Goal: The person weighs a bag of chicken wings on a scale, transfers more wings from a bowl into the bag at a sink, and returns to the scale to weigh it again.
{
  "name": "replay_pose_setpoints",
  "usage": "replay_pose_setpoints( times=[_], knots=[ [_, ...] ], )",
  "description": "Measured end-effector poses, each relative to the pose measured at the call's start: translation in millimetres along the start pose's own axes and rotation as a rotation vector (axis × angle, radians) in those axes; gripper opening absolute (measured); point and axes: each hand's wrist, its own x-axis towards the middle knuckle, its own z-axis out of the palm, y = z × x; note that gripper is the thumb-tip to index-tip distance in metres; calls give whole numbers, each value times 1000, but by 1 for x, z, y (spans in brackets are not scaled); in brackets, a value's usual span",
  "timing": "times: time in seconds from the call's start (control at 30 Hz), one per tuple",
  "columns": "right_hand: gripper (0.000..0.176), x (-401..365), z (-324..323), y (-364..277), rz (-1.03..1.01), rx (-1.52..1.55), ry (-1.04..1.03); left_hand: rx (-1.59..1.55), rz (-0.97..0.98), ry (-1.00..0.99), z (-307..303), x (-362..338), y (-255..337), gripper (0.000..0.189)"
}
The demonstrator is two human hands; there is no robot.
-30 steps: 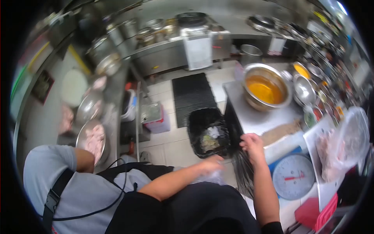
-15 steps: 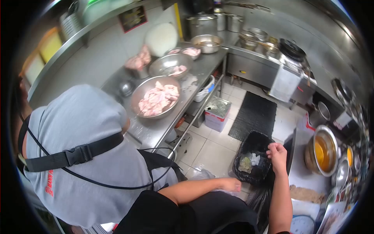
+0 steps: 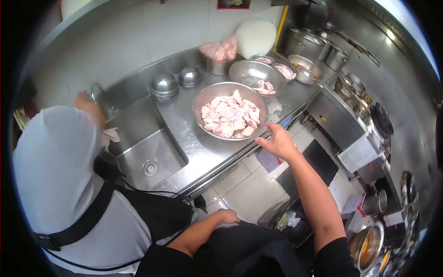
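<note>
My right hand (image 3: 278, 142) is by the near right rim of a large steel bowl (image 3: 201, 125), thumb and fingers apart with nothing in them. Cut raw chicken pieces (image 3: 230, 113) are heaped in that bowl. Low in front of my body, my left hand (image 3: 227, 216) is closed on thin clear plastic (image 3: 228, 225), mostly hidden beneath it. Behind the large bowl stands another steel bowl (image 3: 240, 74) with a few raw pieces (image 3: 264, 87) in it.
On my left, a person in a grey hooded top (image 3: 55, 147) reaches toward the faucet (image 3: 97, 92) over a steel sink (image 3: 150, 150). Stacked small bowls (image 3: 164, 86) sit on the counter. A black-lined bin (image 3: 277, 214) and a black mat (image 3: 320, 159) are on the floor.
My view has turned left toward the counter and sink. My right hand has gone from above the bin to the chicken bowl and opened. The other person now reaches toward the faucet.
</note>
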Motion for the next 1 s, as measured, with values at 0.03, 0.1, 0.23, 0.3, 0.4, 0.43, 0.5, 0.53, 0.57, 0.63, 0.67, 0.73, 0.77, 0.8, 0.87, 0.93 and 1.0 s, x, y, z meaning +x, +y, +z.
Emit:
replay_pose_setpoints(
  times=[0.03, 0.1, 0.23, 0.3, 0.4, 0.43, 0.5, 0.53, 0.57, 0.63, 0.67, 0.73, 0.77, 0.8, 0.87, 0.93, 1.0],
  knots=[
    [70, 17, 2, -5, 7, -39, -35, -110, -85, 48, -6, -6, -4, 49],
    [70, 55, 9, -10, -23, -83, -58, -137, -15, 105, -17, -13, -25, 49],
    [70, 119, 26, -12, -47, -188, -121, -422, -229, 188, -12, -33, -40, 51],
    [71, 156, 43, -2, -82, -236, -115, -473, -274, 219, -12, -46, -44, 51],
    [72, 213, 69, 8, -95, -313, -184, -663, -278, 333, -2, -69, -39, 56],
    [73, 232, 79, 11, -58, -292, -267, -713, -299, 332, -4, -84, -29, 56],
    [75, 258, 97, 16, 6, -316, -317, -834, -396, 328, 11, -96, -27, 55],
    [76, 271, 106, 18, 38, -325, -335, -904, -470, 332, 28, -94, -31, 55],
    [82, 289, 118, 29, 18, -325, -381, -971, -543, 340, 40, -94, -32, 56],
    [93, 303, 131, 32, -64, -444, -399, -989, -576, 331, 46, -104, -21, 58],
    [99, 306, 138, 32, -104, -504, -408, -1000, -590, 323, 52, -108, -15, 60],
    [99, 310, 154, 30, -70, -553, -478, -1150, -608, 445, 68, -109, -5, 65],
    [97, 312, 162, 26, -73, -609, -504, -1244, -641, 463, 70, -110, 0, 64],
    [95, 313, 167, 23, -74, -669, -527, -1336, -669, 480, 72, -109, 4, 64],
    [89, 314, 169, 12, -54, -697, -598, -1368, -663, 517, 78, -102, 5, 63],
    [83, 314, 171, -1, -70, -726, -620, -1397, -656, 562, 87, -92, 0, 61],
    [76, 309, 173, -5, -109, -752, -600, -1228, -530, 528, 111, -75, -19, 62]
  ],
)
